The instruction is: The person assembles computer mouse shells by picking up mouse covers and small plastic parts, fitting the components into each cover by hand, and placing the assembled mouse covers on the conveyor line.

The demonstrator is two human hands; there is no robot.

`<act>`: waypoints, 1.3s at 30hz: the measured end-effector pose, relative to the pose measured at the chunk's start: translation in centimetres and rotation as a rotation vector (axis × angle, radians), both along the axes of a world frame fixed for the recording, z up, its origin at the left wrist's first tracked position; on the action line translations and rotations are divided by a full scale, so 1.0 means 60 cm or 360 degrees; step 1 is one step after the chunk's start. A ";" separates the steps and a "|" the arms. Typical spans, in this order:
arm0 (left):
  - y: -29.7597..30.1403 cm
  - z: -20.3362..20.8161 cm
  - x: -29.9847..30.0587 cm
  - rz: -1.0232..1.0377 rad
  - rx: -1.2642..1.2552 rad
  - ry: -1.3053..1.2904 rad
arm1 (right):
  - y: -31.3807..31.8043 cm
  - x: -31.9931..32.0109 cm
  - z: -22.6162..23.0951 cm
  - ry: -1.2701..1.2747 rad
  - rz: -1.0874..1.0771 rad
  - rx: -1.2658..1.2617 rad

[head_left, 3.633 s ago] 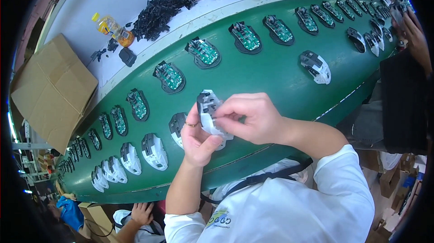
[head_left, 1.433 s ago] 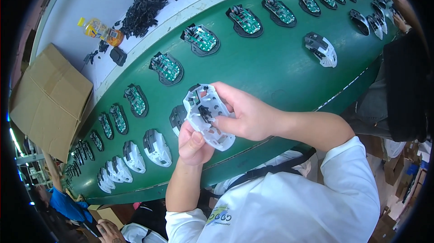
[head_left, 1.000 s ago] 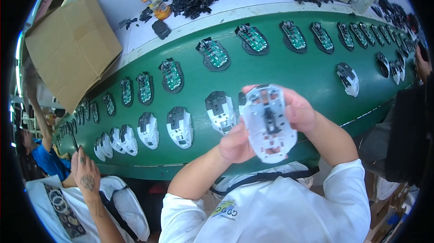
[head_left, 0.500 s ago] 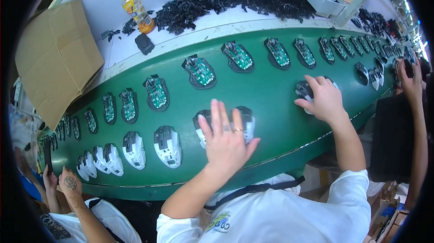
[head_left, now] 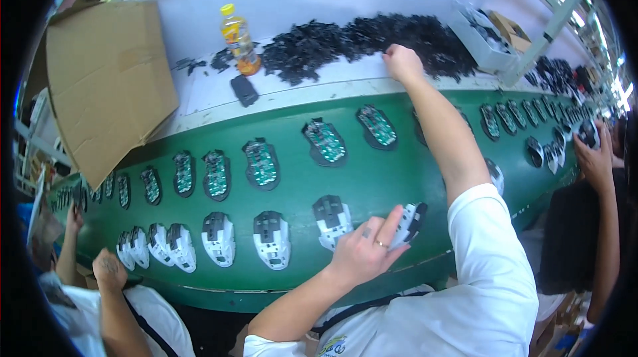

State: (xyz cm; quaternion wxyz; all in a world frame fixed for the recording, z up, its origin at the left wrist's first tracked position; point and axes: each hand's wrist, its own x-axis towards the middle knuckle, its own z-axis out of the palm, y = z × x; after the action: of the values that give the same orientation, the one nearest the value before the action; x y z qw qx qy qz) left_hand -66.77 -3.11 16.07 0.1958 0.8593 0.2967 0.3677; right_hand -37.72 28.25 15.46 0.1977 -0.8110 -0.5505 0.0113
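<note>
My left hand [head_left: 364, 245] is closed round a white and black computer mouse shell [head_left: 408, 224], held tilted on its side over the belt's near edge. Just left of that hand, another mouse shell [head_left: 331, 216] lies on the belt. My right arm reaches across the belt, and my right hand [head_left: 403, 63] is at the heap of small black plastic parts [head_left: 306, 51] on the back ledge. Its fingers are drawn together; whatever they hold is hidden. Partly behind my right forearm sits a further mouse shell [head_left: 494, 175].
The green belt [head_left: 299, 187] carries a far row of mouse bases with green circuit boards [head_left: 324, 142] and a near row of shells [head_left: 272, 239]. On the ledge stand a yellow-capped bottle [head_left: 239, 41] and a grey bin [head_left: 484, 41]. Cardboard [head_left: 109, 78] leans left. Co-workers' hands [head_left: 109, 269] are at both sides.
My left hand has picked up a mouse shell from the belt. My right hand has left the shell on the right and moved to the black heap at the back. The view has shifted.
</note>
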 end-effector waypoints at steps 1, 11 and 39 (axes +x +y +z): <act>0.003 0.001 -0.002 0.0031 0.0087 -0.0083 | 0.011 0.001 -0.008 0.0031 -0.0020 0.0008; 0.017 0.011 -0.013 0.0104 0.0274 -0.0104 | 0.031 -0.017 -0.053 -0.0192 0.0084 -0.0050; 0.052 -0.013 -0.034 0.0288 0.0315 -0.0426 | -0.456 -0.154 0.112 0.0768 0.1275 0.1026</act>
State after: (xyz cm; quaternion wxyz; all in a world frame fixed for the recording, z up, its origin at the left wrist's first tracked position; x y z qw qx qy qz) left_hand -68.83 0.02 15.28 0.1141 0.7876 0.3065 0.5222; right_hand -46.94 0.92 22.19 0.5358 -0.4118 -0.7300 0.1019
